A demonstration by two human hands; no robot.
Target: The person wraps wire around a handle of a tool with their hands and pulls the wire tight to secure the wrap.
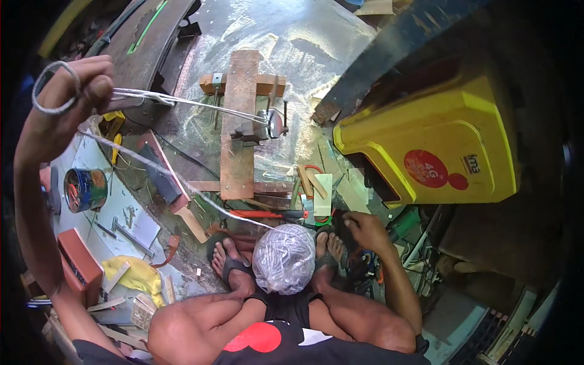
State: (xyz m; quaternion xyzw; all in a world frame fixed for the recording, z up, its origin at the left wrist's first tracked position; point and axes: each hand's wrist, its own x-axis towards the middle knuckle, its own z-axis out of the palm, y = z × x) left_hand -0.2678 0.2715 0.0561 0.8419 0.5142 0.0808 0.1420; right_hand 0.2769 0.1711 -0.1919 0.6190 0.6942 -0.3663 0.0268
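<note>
My left hand (70,100) is raised at the far left, its fingers closed on white cord (182,100), with a loop of it round the back of the hand. Several taut strands run from this hand to a small metal vise (261,129) on an upright wooden plank. Another strand slopes down to a large ball of cord (283,258) in clear plastic, which rests between my feet. Low on the right, beside my foot, my right hand (367,231) has curled fingers; anything inside them is hidden. It is nearest to a dark object on the floor.
A yellow plastic crate (468,152) lies on the right. Pliers with red handles (261,214), wood offcuts (316,182) and a green power tool (404,224) are on the floor. To the left are a tin (86,190), a yellow cloth (137,277) and a metal table (137,42).
</note>
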